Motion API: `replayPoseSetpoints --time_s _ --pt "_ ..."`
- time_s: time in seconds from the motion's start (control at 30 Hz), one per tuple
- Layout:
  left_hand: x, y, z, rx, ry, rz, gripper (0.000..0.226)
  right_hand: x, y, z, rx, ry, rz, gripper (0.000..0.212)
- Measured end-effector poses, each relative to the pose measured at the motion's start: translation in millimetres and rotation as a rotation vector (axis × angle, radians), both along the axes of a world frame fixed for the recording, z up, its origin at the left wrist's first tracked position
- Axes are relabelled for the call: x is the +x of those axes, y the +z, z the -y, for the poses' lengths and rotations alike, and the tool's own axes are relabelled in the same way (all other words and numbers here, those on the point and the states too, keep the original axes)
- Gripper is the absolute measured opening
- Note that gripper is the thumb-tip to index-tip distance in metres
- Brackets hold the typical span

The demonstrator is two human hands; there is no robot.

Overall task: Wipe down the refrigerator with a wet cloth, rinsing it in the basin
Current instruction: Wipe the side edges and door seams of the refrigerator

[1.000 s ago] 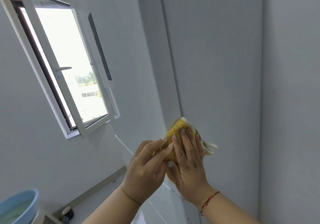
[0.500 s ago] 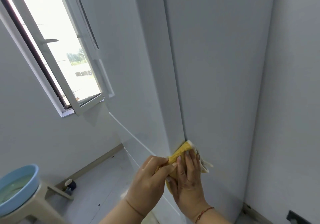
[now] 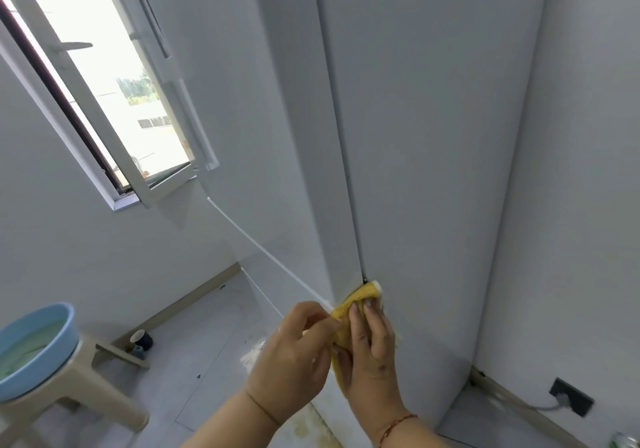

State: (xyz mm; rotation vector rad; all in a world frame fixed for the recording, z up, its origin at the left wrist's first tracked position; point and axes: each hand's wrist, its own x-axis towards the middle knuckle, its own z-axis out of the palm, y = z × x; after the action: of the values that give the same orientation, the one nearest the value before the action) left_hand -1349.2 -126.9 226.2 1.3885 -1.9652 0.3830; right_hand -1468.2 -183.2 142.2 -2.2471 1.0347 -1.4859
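Note:
The tall white refrigerator (image 3: 426,135) fills the middle and right of the head view. A yellow cloth (image 3: 360,297) lies against its front corner edge, low down. My right hand (image 3: 372,354) presses the cloth flat against the fridge side with straight fingers. My left hand (image 3: 294,354) pinches the cloth's left edge at the door side. A light blue basin (image 3: 52,347) with water sits on a beige plastic stool (image 3: 90,388) at the lower left.
An open window (image 3: 104,94) is in the wall at the left. A small dark cup (image 3: 140,338) stands on the floor by the baseboard. A wall socket with a cable (image 3: 571,395) is low on the right wall. Grey floor tiles lie below.
Both hands have slid the cloth down the refrigerator's corner edge, from about mid height to near its lower part. The view has tilted down, showing more floor and the stool.

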Motion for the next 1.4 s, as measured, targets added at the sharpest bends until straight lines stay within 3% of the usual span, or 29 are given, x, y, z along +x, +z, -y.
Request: replayPoseSetpoints --time_s 0.1,0.27,0.33,0.43,0.5,0.53,0.6,0.73,0.83,0.9,1.03,1.13,1.17,1.27,1.4 --pt "-3.8 6.6 -8.4 0.010 0.017 -0.001 0.021 -10.1 4.9 -2.9 0.036 -0.018 -0.028 0.096" --pt "-6.6 7.9 -15.8 0.048 0.068 0.009 0.018 -24.7 20.1 -3.0 0.197 0.008 -0.075 0.093" --pt "-8.6 8.4 -18.7 0.066 0.080 0.013 0.017 -22.9 24.3 -7.4 0.332 0.047 -0.046 0.086" --pt "-9.1 9.3 -22.0 0.051 0.108 -0.028 0.016 -16.8 30.4 -13.8 0.323 0.084 0.002 0.072" --pt "-8.2 8.7 -23.6 0.041 0.119 -0.079 0.015 -17.4 34.4 -21.4 0.240 0.080 -0.020 0.030" --pt "-7.8 8.2 -23.9 0.040 0.122 -0.102 0.014 -19.1 34.2 -23.7 0.205 0.056 -0.053 0.025" --pt "-8.3 6.4 -24.0 0.047 0.132 -0.152 0.013 -23.1 28.3 -24.4 0.151 0.155 -0.044 0.055" --pt "-8.7 -1.1 -24.7 0.076 0.165 -0.245 0.012 -35.6 34.0 -19.4 0.157 0.317 -0.061 0.028" --pt "-4.7 -13.1 -25.9 0.145 0.212 -0.338 0.012 -48.0 34.1 -20.1 0.413 0.507 -0.255 0.055" --pt "-2.9 -18.3 -26.5 0.223 0.243 -0.442 0.013 -58.8 31.7 -19.1 0.579 0.522 -0.129 0.059" --pt "-18.6 -16.3 -26.1 0.447 0.302 -0.659 0.023 -79.3 34.4 -7.0 1.120 0.488 0.557 0.035" --pt "-32.8 -22.4 -22.7 0.765 0.329 -0.841 0.029 -85.3 28.7 3.0 1.478 0.585 1.017 0.027" --pt "-36.9 -25.2 -21.4 0.855 0.337 -0.889 0.028 -85.7 29.1 3.6 1.551 0.644 1.108 0.028" --pt "-45.3 -33.3 -16.0 1.008 0.388 -1.023 0.031 -84.9 21.6 3.6 1.676 0.802 1.270 0.069" --pt "-57.0 -38.1 -15.1 1.041 0.356 -1.435 0.039 -89.7 18.8 0.9 1.666 0.838 1.381 0.066"
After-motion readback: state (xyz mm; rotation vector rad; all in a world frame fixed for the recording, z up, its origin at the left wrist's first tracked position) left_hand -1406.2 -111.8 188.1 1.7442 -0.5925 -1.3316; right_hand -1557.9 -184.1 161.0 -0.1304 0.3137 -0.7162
